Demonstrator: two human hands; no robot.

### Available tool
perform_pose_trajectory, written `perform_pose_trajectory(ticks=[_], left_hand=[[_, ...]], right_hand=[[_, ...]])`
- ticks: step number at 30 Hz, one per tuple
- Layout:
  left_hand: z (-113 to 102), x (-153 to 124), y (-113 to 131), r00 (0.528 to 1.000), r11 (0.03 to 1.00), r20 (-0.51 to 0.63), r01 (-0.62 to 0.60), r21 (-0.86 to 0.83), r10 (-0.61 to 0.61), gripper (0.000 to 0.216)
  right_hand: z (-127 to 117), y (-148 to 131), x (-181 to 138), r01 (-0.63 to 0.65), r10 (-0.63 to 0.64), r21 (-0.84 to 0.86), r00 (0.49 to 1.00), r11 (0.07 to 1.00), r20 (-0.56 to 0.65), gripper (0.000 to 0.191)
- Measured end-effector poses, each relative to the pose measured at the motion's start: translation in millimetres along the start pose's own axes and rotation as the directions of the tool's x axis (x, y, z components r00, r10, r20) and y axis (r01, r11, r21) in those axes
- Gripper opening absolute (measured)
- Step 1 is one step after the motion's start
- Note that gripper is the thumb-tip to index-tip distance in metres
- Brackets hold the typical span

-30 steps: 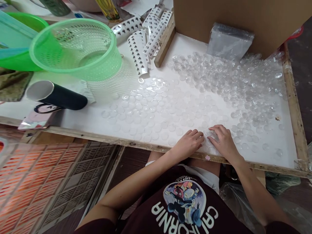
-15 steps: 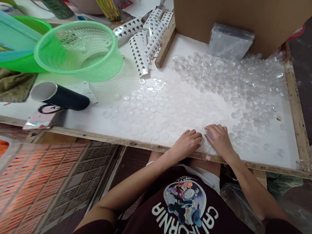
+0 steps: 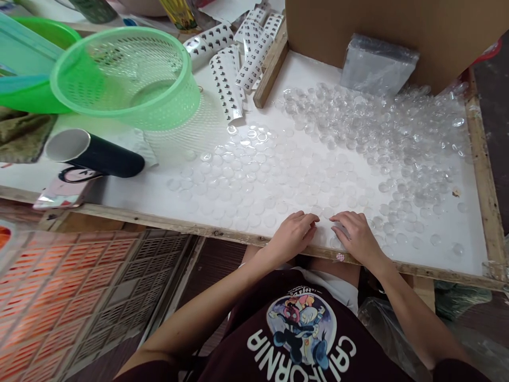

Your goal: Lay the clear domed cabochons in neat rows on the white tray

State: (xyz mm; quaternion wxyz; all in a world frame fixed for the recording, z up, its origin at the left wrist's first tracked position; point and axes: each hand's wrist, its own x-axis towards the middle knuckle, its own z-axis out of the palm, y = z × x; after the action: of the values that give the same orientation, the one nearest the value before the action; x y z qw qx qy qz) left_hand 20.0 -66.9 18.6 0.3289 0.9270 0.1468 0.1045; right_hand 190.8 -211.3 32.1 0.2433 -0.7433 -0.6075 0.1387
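Left hand and right hand: both palm down, fingers loosely curled, fingertips resting among flat clear glass cabochons at the near edge of the white wood-framed work board; whether either pinches a piece cannot be told. Cabochons lie in a single layer across the board's middle, heaped loosely toward its far right. Pale green perforated plastic basket on the board's far left; black cardboard tube lying below it; brown cardboard box at the board's far edge.

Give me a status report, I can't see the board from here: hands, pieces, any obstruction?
Left hand and right hand flat on clear glass domes at white board near edge. Loose pile behind. Nothing between.
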Motion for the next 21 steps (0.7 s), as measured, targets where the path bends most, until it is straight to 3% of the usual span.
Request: perform_pose_trajectory(ticks=[3, 9, 16, 21], left_hand=[[-1.0, 1.8, -0.3, 1.0, 1.0, 0.001, 0.021, 0.012, -0.021, 0.015], [-8.9, -1.0, -2.3, 0.999, 0.998, 0.018, -0.049, -0.029, 0.05, 0.02], [-37.8, -17.6, -18.5, 0.993, 0.998, -0.114, -0.032, -0.063, 0.024, 0.025], [-41.8, -35.4, -15.6, 0.981, 0.985, 0.115, -0.163, 0.05, 0.157, 0.03]], right_hand=[[0.3, -4.7, -2.9, 0.021, -0.023, 0.034, 0.999, 0.999, 0.039, 0.015], [5.3, -9.5, -6.6, 0.075, -0.083, 0.061, 0.985, 0.995, 0.15, 0.016], [6.7, -4.0, -6.0, 0.072, -0.072, 0.002, 0.992, 0.997, 0.108, 0.018], [8.8, -4.7, -5.7, 0.083, -0.081, -0.004, 0.986, 0.997, 0.142, 0.02]])
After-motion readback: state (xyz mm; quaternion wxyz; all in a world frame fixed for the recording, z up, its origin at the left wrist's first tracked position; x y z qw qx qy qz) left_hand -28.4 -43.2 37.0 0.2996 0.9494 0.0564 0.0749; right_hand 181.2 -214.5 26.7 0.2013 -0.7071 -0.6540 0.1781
